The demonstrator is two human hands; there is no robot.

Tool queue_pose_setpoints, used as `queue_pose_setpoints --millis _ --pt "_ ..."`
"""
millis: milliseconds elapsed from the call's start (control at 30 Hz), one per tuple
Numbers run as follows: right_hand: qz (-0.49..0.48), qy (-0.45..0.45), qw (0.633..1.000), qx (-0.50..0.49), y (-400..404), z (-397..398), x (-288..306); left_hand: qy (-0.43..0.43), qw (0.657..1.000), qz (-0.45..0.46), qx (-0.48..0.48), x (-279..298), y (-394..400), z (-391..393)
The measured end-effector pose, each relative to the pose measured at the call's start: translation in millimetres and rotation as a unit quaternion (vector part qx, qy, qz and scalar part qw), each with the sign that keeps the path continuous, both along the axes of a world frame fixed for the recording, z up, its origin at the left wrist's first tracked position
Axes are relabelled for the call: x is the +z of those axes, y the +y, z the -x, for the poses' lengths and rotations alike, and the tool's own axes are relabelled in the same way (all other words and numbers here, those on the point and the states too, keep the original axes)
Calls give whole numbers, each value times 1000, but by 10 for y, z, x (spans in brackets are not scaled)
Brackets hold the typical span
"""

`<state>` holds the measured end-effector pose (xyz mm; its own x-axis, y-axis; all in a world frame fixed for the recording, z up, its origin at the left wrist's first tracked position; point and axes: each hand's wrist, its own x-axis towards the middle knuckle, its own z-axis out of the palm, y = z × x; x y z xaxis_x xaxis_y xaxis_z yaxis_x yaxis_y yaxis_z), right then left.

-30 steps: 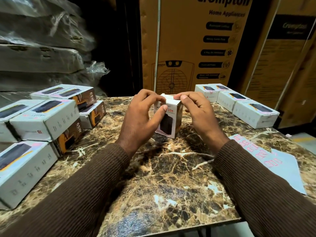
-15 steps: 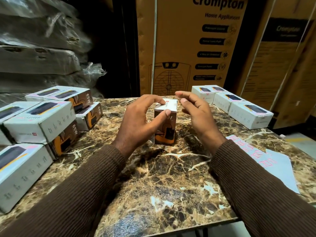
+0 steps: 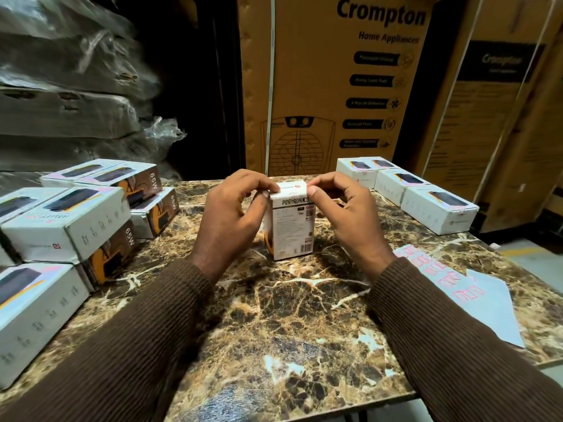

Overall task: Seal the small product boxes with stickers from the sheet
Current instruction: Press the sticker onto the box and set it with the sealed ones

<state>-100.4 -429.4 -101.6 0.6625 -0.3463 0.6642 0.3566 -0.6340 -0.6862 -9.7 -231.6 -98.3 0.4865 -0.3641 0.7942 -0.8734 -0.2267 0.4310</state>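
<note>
The small product box point(image 3: 291, 220) has turned, its barcode side now facing the camera, upright mid-worktop point(image 3: 289, 330). Left hand point(image 3: 234, 214) and right hand point(image 3: 344, 211) pinch its top edges; sticker sheet point(image 3: 463, 287) lies right.

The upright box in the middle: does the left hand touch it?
Touching. The head view shows the left hand with its fingertips on the top edge of the upright box.

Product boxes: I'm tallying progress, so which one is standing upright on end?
The product box at the table's middle, held at its top by both hands, barcode face toward the camera. All other boxes lie flat.
</note>
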Motion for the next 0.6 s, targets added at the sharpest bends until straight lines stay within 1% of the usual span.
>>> queue_pose_setpoints --millis 100,300,467,533,600 --pt "5 -4 1000 -1 18 16 3 14 1000 9 -11 16 -1 28" --pt "23 -9 1000 9 57 47 8 -4 1000 -12 10 4 8 19" --pt "51 -2 999 -9 41 34 -3 -20 999 -23 24 18 -3 51" --pt "64 -13 998 -14 50 50 16 -27 999 -26 28 21 -7 63" --pt "55 -44 997 -16 67 94 72 -40 998 -31 35 34 -14 88"
